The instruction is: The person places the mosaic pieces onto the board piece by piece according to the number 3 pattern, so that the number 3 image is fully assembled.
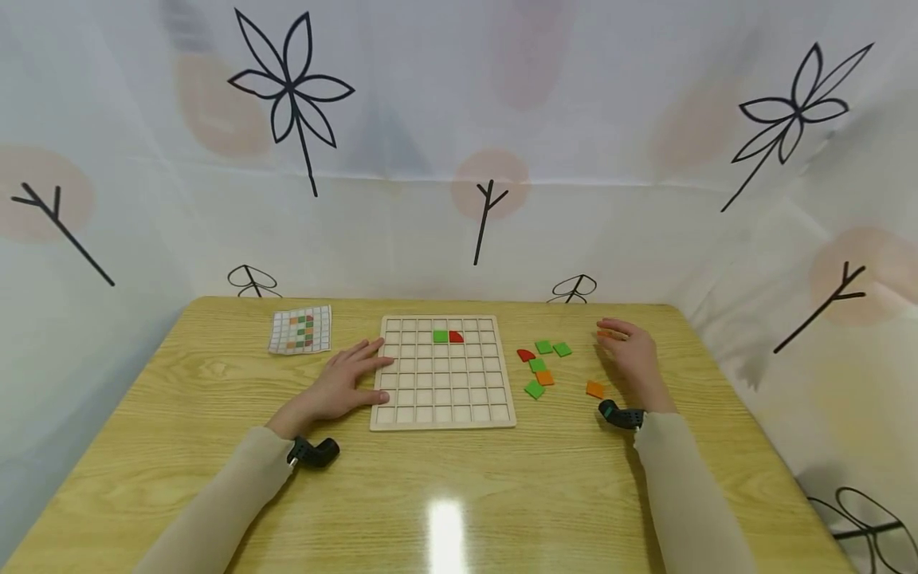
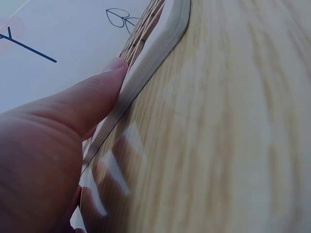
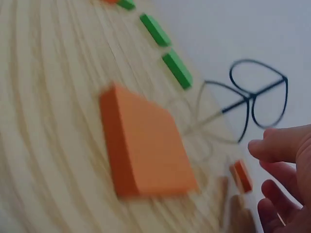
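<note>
A pale wooden grid board (image 1: 443,414) lies on the table with a green square tile (image 1: 441,337) and a red rounded tile (image 1: 456,337) side by side in its upper cells. My left hand (image 1: 340,387) rests spread along the board's left edge. In the left wrist view, the thumb (image 2: 92,99) touches the board's side (image 2: 141,80). Over at the right, my right hand (image 1: 631,351) hovers with loosely bent fingers by an orange tile (image 3: 241,175), which shows just past the fingertips. Another orange tile (image 1: 595,389) lies nearer, below that hand.
Between the board and my right hand lie several loose tiles: green ones (image 1: 562,349), a red rounded one (image 1: 526,355) and an orange one (image 1: 545,378). A pattern card (image 1: 323,328) with a coloured grid lies at the back left. Behind the table (image 1: 358,510) hangs a printed cloth (image 1: 402,231).
</note>
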